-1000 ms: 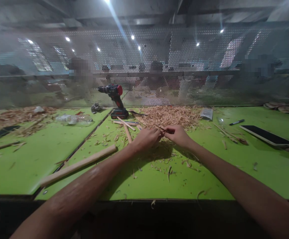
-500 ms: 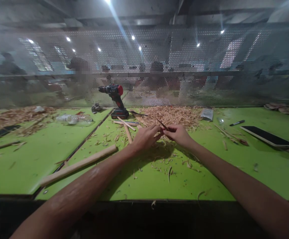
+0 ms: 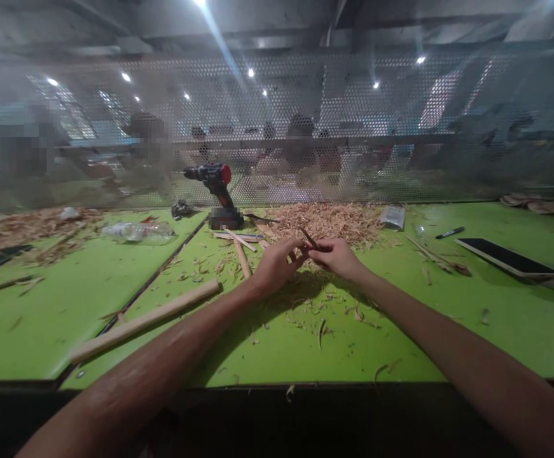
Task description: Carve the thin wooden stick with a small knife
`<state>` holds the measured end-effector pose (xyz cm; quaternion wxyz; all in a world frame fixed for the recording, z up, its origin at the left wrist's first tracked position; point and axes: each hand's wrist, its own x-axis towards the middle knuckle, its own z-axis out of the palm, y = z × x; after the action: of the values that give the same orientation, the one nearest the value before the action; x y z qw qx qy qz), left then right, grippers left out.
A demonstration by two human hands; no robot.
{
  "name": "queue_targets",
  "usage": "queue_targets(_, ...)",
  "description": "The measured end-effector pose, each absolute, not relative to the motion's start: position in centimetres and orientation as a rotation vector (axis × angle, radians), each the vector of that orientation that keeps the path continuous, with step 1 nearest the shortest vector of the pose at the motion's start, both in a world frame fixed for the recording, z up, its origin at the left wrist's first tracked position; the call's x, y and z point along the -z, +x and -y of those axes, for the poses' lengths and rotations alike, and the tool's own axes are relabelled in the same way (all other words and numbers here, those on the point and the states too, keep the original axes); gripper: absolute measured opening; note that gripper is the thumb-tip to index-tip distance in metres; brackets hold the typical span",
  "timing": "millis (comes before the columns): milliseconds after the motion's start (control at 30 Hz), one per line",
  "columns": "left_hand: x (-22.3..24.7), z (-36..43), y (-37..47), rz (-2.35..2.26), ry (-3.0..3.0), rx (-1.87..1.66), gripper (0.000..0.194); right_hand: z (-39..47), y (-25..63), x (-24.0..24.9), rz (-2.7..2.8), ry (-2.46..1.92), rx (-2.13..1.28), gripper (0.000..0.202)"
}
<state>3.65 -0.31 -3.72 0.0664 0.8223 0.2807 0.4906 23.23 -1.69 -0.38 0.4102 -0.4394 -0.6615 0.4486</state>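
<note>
My right hand (image 3: 338, 256) is closed in a pinch on a thin brown strip (image 3: 309, 238), which looks like wood and slants up to the left from the fingers. Against its fingertips rests my left hand (image 3: 277, 262), thumb and fingers curled together with a small gap behind them. Whatever sits between the left fingertips is too small and hidden to tell. Both hands are raised a little over the green table (image 3: 277, 353). Curled wood shavings (image 3: 327, 222) are heaped just beyond them, and loose shavings lie beneath.
A cordless drill (image 3: 217, 191) stands upright behind my left hand, near thin wooden sticks (image 3: 241, 238). A long wooden rod (image 3: 147, 321) lies at left, beyond it a plastic bottle (image 3: 138, 231). At right are a dark-screened tablet (image 3: 508, 256) and a pen (image 3: 450, 233). A perforated screen (image 3: 277, 165) closes the back.
The view has shifted slightly, so the table things sit a little further left. The left fingers have bent and parted a bit from the thumb; the right hand keeps its pinch on the strip.
</note>
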Motion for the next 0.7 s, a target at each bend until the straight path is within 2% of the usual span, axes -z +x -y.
queue_targets(233,3.7,0.53,3.65,-0.782,2.484,-1.528,0.023,1.87,23.41,0.26,1.563,-1.1,-1.226,0.032)
queue_targets(500,3.95,0.28,3.49,-0.874,2.521,-1.522,0.035,1.59,23.44,0.33,1.622,-1.098,-1.149,0.036)
queue_targets(700,3.97,0.29,3.47,-0.814,2.488,-1.539,0.026,1.42,23.54,0.65,1.616,-1.094,-1.158,0.039)
